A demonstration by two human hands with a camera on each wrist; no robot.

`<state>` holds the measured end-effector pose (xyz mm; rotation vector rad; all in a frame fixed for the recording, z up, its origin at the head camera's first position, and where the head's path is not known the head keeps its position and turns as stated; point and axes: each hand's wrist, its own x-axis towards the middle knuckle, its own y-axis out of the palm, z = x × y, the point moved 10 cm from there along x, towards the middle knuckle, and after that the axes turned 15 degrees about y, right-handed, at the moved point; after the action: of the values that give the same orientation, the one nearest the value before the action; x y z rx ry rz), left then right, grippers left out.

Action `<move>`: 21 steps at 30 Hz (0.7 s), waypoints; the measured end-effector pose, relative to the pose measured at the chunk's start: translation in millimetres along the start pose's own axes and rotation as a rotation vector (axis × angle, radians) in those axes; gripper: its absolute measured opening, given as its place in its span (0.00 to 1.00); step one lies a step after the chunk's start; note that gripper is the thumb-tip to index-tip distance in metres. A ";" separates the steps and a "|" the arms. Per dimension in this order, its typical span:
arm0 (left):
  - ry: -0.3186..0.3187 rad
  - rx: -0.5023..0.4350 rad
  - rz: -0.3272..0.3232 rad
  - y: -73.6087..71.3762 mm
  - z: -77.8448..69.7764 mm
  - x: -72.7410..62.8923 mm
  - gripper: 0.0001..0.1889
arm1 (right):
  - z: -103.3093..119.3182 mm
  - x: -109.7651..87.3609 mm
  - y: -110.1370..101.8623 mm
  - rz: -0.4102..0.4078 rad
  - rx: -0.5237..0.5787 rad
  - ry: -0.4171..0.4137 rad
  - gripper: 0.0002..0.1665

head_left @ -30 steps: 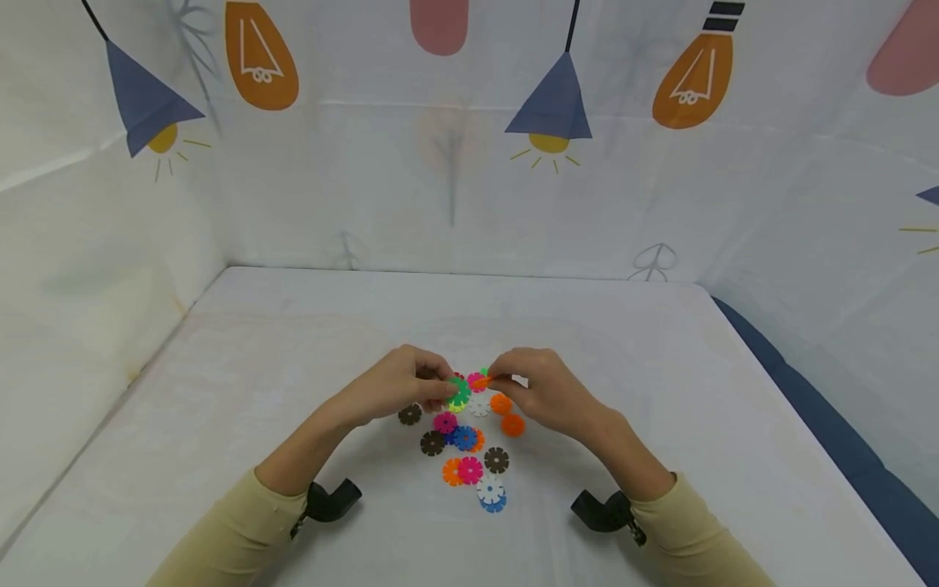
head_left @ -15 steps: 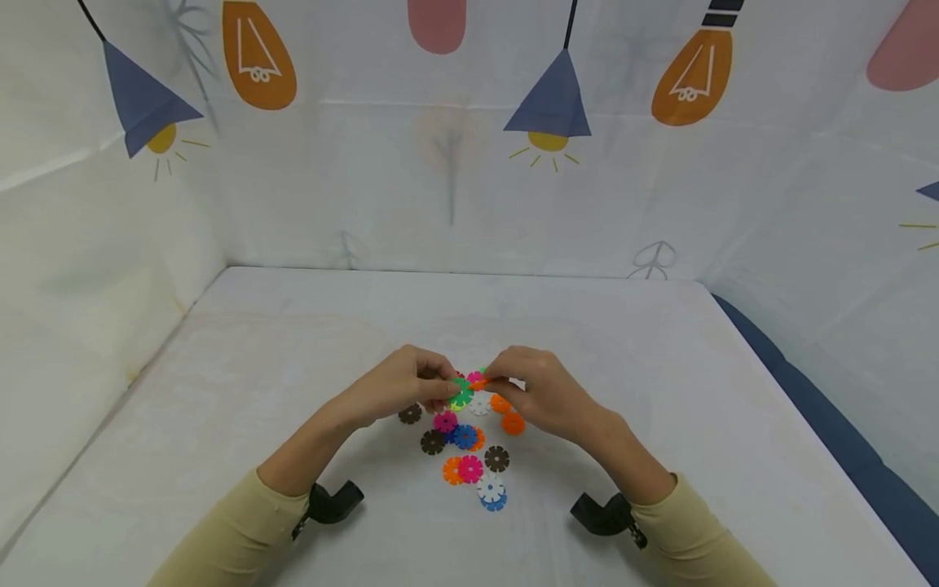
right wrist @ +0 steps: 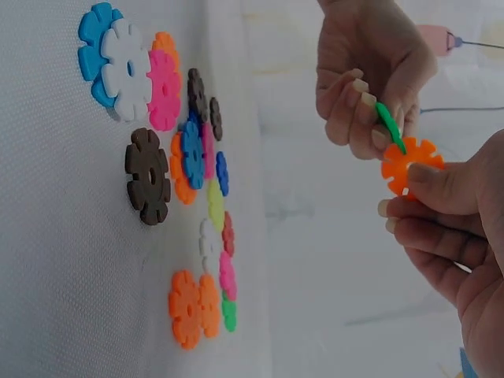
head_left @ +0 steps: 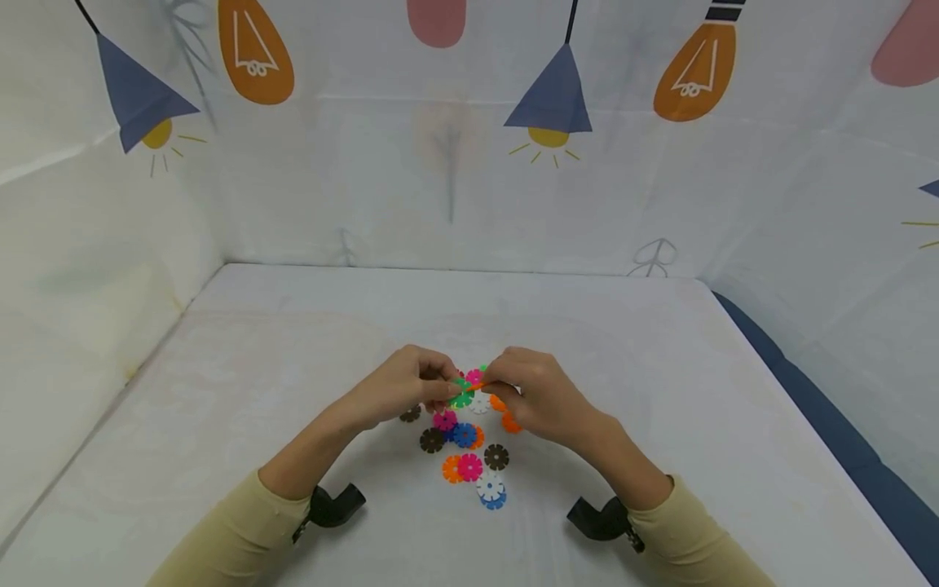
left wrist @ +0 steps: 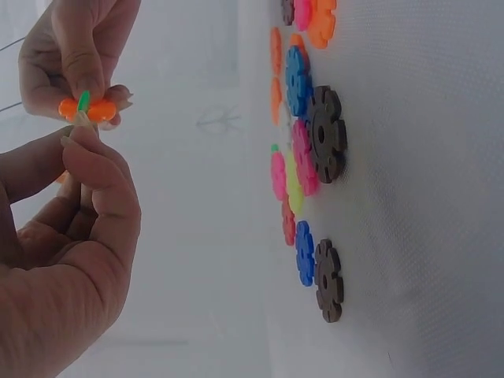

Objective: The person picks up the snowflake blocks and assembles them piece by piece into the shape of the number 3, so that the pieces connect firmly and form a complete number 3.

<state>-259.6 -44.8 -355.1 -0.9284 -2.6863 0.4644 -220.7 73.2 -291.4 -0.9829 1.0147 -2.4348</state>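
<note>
Above the table, my left hand point(head_left: 399, 387) pinches a green notched plastic disc point(head_left: 462, 396) between thumb and fingers. My right hand point(head_left: 539, 393) pinches an orange notched disc point(right wrist: 411, 157) the same way. In the right wrist view the green disc point(right wrist: 389, 124) meets the orange one's rim, the two standing crosswise. From the left wrist view, the green edge point(left wrist: 83, 101) overlaps the orange disc point(left wrist: 101, 112); how deep the slots interlock cannot be told. Below the hands lie loose discs, among them a pink one point(head_left: 445, 421) and a blue one point(head_left: 465, 435).
Several more discs are scattered on the white table point(head_left: 293, 326): brown point(head_left: 496, 456), pink over orange point(head_left: 470, 468), and white over blue point(head_left: 490, 487). In the right wrist view two orange discs point(right wrist: 186, 309) overlap. A printed white curtain point(head_left: 367, 179) stands behind the table.
My right hand has brought the orange disc slightly left and down, against the green disc. My left hand has stayed nearly still, holding the green disc.
</note>
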 end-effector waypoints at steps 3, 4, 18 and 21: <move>0.008 0.000 -0.005 0.0 -1.9 0.4 0.07 | 0.7 0.0 -0.3 -0.013 -0.003 -0.004 0.09; 0.010 -0.001 -0.006 0.0 -2.6 0.4 0.07 | 0.7 -0.1 -0.4 -0.016 -0.001 -0.004 0.09; -0.025 0.025 -0.052 -3.3 -1.4 1.1 0.06 | 5.0 -1.7 -3.5 -0.132 0.012 -0.041 0.11; -0.037 0.033 -0.064 -3.3 0.2 0.9 0.06 | 5.5 -2.1 -3.7 -0.147 0.001 -0.032 0.11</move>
<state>-262.2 -46.7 -353.9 -0.8305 -2.7235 0.5162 -215.4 74.2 -286.9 -1.1291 0.9612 -2.5275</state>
